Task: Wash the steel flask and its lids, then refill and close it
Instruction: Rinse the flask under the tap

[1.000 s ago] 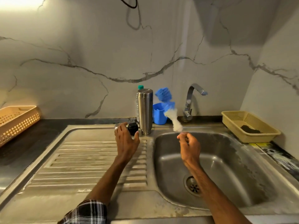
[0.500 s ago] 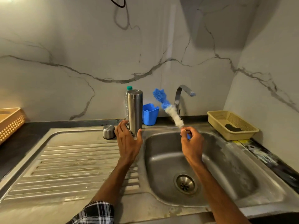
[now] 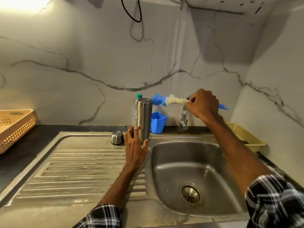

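The steel flask (image 3: pixel 144 118) stands upright at the back of the draining board, by the basin's left rim. My left hand (image 3: pixel 135 146) is at its base, fingers spread and touching or nearly touching it. A steel lid (image 3: pixel 117 137) sits upside down just left of that hand. My right hand (image 3: pixel 203 104) is raised near the tap and shut on a bottle brush (image 3: pixel 171 101), held level with its white bristles and blue tip pointing left above the flask. The black inner lid is hidden.
A blue cup (image 3: pixel 158 122) and a clear plastic bottle with a green cap (image 3: pixel 139 96) stand behind the flask. The tap (image 3: pixel 184 119) rises behind the sink basin (image 3: pixel 189 162). A yellow basket (image 3: pixel 246 137) sits right, an orange basket (image 3: pixel 14 127) far left.
My right hand rose from over the basin to tap height and swung the brush from upright to level. My left hand let go of the black lid and moved to the flask's base.
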### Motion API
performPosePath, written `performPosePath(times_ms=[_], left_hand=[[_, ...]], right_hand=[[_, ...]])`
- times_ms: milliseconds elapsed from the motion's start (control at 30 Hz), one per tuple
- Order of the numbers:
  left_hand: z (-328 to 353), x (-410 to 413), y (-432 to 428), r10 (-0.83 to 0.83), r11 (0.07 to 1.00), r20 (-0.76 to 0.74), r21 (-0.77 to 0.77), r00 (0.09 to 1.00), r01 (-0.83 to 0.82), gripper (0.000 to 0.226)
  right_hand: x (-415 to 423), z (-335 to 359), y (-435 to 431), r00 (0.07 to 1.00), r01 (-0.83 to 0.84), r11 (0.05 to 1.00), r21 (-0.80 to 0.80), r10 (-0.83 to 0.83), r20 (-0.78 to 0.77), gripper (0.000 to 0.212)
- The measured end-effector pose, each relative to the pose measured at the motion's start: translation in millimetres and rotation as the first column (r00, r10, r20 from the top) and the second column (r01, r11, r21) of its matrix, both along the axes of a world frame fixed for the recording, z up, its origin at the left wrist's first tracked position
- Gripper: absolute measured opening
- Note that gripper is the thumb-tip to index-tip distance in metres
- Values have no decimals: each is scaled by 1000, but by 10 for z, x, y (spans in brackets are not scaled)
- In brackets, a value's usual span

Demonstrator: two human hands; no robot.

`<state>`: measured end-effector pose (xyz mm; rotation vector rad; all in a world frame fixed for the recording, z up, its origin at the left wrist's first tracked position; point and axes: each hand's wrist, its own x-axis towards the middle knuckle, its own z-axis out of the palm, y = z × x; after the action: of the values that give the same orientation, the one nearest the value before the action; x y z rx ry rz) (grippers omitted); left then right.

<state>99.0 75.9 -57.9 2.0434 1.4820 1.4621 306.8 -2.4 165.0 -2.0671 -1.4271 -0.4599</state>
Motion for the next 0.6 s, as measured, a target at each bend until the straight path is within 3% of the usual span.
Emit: performPosePath(times_ms=[167, 600], left_hand=[[-15, -15, 7, 9, 998, -13, -59, 1000, -9, 55], [-41, 1, -72, -130, 982, -84, -151, 988, 116, 62]], right_hand=[[2, 215, 306, 984, 90, 974, -206, -55, 170, 38], [-68, 287, 852, 925, 76, 941, -330, 57, 376, 31]])
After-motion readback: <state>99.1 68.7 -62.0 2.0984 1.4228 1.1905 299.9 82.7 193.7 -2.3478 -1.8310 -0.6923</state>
